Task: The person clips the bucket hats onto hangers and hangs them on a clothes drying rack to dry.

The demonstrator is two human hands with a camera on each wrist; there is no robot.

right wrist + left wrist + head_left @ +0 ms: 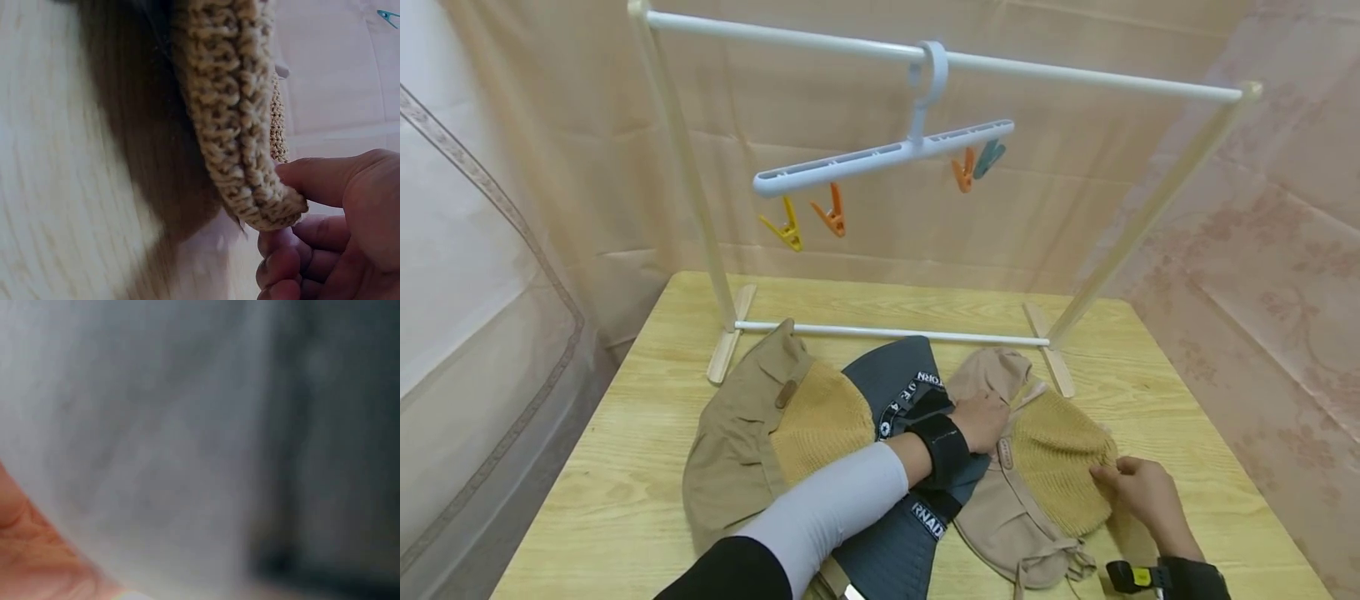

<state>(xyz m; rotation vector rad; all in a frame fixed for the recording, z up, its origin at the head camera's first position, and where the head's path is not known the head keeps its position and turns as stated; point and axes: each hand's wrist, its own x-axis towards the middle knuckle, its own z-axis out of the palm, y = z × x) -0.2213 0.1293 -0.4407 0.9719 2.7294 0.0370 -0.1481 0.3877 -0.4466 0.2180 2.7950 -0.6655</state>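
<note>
White sleeve [850, 483] over dark hat [891, 554] | right fingers [328, 178] pinch tan knit [1060, 458]

Just a pale wood-look table [602, 483], beige cloth [895, 237] hung along the far side, pinkish floral cloth [1262, 275] right, whitish cloth [467, 275] left.

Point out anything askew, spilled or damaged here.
The hanger looks askew: it slants against the upper rod instead of running parallel; whether it is twisted or tilted, I cannot tell. No spill or damage shows.
</note>
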